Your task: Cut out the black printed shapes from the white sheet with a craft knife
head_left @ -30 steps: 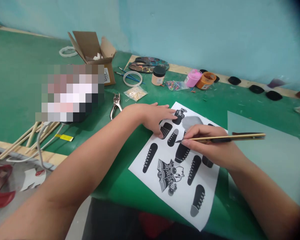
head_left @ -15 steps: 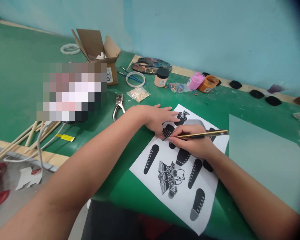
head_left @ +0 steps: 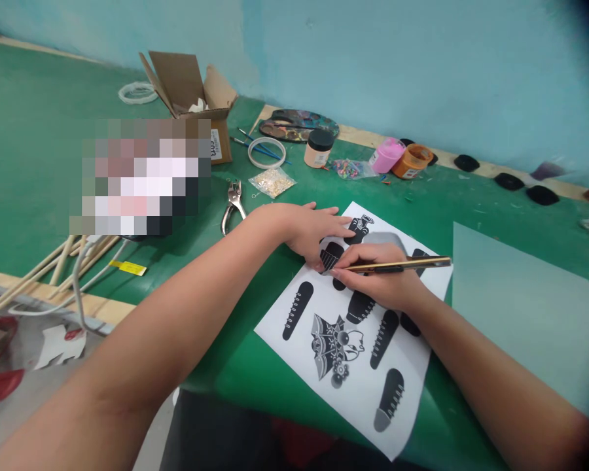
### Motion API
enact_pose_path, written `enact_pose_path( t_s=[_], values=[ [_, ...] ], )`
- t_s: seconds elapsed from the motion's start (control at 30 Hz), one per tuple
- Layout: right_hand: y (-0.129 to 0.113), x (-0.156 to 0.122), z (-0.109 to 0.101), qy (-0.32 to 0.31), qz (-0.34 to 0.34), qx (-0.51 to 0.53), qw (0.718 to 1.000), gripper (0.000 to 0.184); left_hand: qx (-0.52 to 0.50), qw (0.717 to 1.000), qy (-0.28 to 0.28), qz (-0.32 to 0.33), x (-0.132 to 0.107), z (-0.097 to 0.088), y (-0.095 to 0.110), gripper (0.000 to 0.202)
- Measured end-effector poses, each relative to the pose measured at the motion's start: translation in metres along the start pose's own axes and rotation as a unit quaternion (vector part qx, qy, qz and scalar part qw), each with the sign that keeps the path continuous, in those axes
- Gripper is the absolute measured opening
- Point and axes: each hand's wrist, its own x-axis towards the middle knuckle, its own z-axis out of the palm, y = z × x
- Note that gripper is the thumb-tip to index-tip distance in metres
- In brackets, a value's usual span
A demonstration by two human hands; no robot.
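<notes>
A white sheet [head_left: 299, 353] printed with black shadow-puppet-like shapes lies at an angle on the green table. My left hand [head_left: 314, 232] rests on its upper left edge, fingers spread and flat. In my right hand [head_left: 377, 275] is a slim pen [head_left: 412, 263], gold and black, gripped between thumb and fingers. Its tip is low over the sheet near a striped dark shape [head_left: 330, 256], close to my left thumb. Whether the tip touches the paper I cannot tell. A printed head figure [head_left: 338, 350] and several dark limb shapes show below my hands.
A translucent sheet [head_left: 520, 307] lies to the right. Behind my hands are a hole punch [head_left: 233, 206], a bag of small beads [head_left: 272, 182], paint jars [head_left: 319, 149], a palette [head_left: 299, 124] and an open cardboard box [head_left: 220, 140]. Wooden sticks [head_left: 34, 275] and a cable lie left.
The view has shifted very slightly. Both hands, the pen and the printed sheet keep almost the same places.
</notes>
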Motion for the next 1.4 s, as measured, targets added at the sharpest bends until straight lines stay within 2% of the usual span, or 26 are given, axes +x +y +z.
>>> enact_pose_path(
  t_s=[0.3, 0.47, 0.6, 1.17, 1.4],
  values=[
    [0.003, -0.001, -0.002, -0.007, -0.068, -0.006, 0.998, 0.01, -0.008, 1.0, -0.018, -0.013, -0.005, -0.005, 0.007, 0.1],
    [0.003, 0.002, -0.007, -0.046, -0.091, 0.008, 0.995, 0.006, -0.018, 1.0, -0.013, -0.015, -0.003, -0.003, 0.006, 0.102],
    [0.005, 0.003, -0.011, -0.069, -0.084, 0.02, 0.994, 0.008, -0.012, 1.0, -0.01, -0.008, -0.002, -0.003, 0.005, 0.101],
    [0.007, 0.009, -0.016, -0.095, -0.044, 0.071, 0.992, 0.01, -0.003, 1.0, -0.025, -0.015, -0.003, -0.005, 0.007, 0.101],
    [0.008, 0.01, -0.019, -0.112, -0.007, 0.077, 0.991, 0.007, -0.008, 1.0, -0.021, -0.011, -0.002, -0.004, 0.006, 0.1]
  ],
)
